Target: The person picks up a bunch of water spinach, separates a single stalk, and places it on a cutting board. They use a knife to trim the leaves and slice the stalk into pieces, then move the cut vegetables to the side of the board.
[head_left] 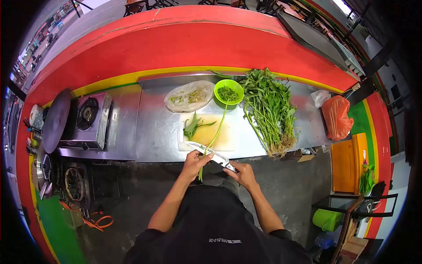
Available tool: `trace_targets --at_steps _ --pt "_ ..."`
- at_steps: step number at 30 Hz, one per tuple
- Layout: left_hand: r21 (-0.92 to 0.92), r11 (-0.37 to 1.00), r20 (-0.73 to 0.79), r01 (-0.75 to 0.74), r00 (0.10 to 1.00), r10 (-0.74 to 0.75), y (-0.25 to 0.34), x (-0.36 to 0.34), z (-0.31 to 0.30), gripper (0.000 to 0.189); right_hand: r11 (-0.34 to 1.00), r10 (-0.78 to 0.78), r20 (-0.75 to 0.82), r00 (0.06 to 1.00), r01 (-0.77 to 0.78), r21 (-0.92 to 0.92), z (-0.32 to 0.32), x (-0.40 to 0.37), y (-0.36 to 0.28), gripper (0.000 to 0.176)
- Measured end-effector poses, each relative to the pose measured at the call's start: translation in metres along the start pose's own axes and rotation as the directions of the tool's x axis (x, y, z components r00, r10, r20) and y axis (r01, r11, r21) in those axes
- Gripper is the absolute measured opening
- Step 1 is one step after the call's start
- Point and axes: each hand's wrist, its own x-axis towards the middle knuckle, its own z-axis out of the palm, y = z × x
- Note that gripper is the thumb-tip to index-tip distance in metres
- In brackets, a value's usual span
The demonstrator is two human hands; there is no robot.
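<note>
My left hand [194, 163] is closed around a long green vegetable stem [218, 128], which runs up toward the bowl and hangs down below my fingers. In my right hand [243, 174] is a knife [213, 156], its blade pointing left and crossing the stem beside my left thumb. Both hands are at the counter's front edge, just below a white cutting board [231, 144]. Several cut leaves [192, 127] lie on the board's left part. Behind the board stands a green bowl [240, 88] with chopped greens [227, 93] in it.
A big bunch of leafy greens [270, 105] with roots lies right of the board. A clear plastic bag [189, 97] with plant scraps is behind it. A gas stove [90, 116] stands left on the steel counter [151, 141]. An orange bag [337, 118] sits far right.
</note>
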Motion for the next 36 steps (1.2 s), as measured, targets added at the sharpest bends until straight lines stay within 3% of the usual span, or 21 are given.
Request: trace_targets --at_steps 12,19,24,36 --pt "0.016 0.996 0.034 -0.091 0.995 0.091 0.007 0.005 -0.009 0.030 0.996 0.091 0.055 0.994 -0.092 0.015 -0.004 0.007 -0.018 0.038" --pt "0.043 0.992 0.040 -0.118 0.992 0.116 0.008 0.010 -0.012 0.029 0.998 0.053 0.032 0.998 -0.052 -0.022 0.001 0.012 -0.013 0.040" --pt "0.046 0.975 0.044 -0.219 0.975 0.217 0.006 0.014 -0.012 0.028 0.997 0.035 -0.020 0.999 -0.036 -0.067 0.002 0.017 -0.015 0.042" --pt "0.084 0.979 -0.016 -0.186 0.982 0.188 0.002 0.014 -0.018 0.029 0.992 0.036 -0.015 0.999 -0.038 -0.119 0.003 0.021 -0.014 0.044"
